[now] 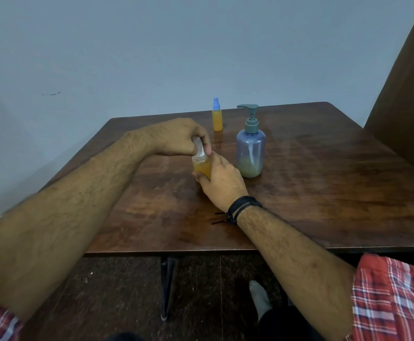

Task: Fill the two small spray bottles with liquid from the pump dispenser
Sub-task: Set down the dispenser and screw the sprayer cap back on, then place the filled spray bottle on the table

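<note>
A small spray bottle [201,166] with orange liquid stands on the wooden table [324,180] near its middle. My right hand [222,183] grips its body from the right. From above, my left hand [184,137] pinches its white cap [198,146], which sits on the bottle's neck. A second small spray bottle [217,116], orange-filled with a blue cap, stands upright farther back. The pump dispenser [250,146], lilac with a grey-green pump, stands to the right of my hands; a pale liquid fills its lower part.
A brown panel [407,94] rises at the table's right. The wall lies just behind the far edge. Below the near edge show a black table leg [168,286], dark floor and a foot [260,299].
</note>
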